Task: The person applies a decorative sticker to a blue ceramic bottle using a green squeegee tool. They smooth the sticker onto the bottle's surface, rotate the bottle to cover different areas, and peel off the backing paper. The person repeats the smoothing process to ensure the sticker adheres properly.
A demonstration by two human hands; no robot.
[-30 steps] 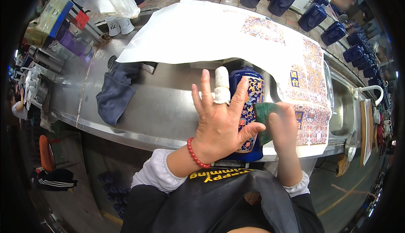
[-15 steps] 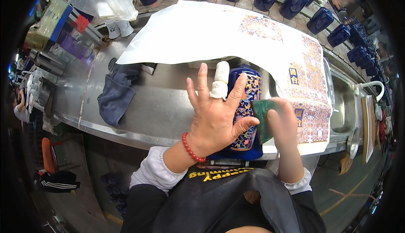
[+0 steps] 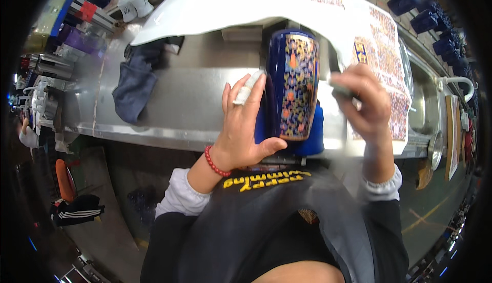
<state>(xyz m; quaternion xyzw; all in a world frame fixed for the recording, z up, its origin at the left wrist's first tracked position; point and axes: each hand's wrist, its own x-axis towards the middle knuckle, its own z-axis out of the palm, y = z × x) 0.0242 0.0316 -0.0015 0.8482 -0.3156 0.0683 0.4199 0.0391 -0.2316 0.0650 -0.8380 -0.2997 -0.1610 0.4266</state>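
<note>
A dark blue ceramic bottle (image 3: 275,73) with a colourful floral panel on its front lies before me on a blue cloth-like support (image 3: 319,124). My left hand (image 3: 238,126) is open along the bottle's left side, with the thumb pointing across its lower end. One of its fingers wears a white wrapping (image 3: 247,89), and a red bead bracelet circles the wrist. To the right of the bottle, apart from it, my right hand (image 3: 369,101) is closed on a green scraper (image 3: 342,92), blurred by motion.
Large printed decal sheets (image 3: 205,6) spread over the steel table's far and right side. A grey cloth (image 3: 134,85) lies at left. The sink (image 3: 424,114) is at right, and several blue bottles (image 3: 402,1) stand at far right.
My left hand has moved off the bottle's front to its left side. My right hand has drawn the scraper away to the right. The view has shifted, showing the whole panel.
</note>
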